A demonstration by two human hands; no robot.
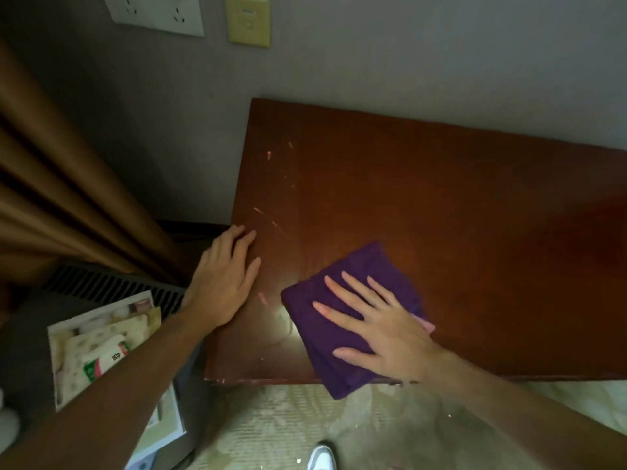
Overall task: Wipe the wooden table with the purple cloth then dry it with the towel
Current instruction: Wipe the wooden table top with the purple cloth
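Purple cloth (346, 320): folded, under flat-fingered right hand (380, 320) at wooden table (441, 198) near edge (overhanging slightly); left hand (224, 279) flat beside.

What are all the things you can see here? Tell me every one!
wooden table: one, reddish brown, against the wall
purple cloth: one, folded, near table edge
curtain: one, brown, left
wall socket: one, white, top
switch plate: one, yellowish, beside socket
printed package: one, pale, lower left
shoe: one, white, bottom
left hand: flat on table's left edge
right hand: flat, pressing the cloth
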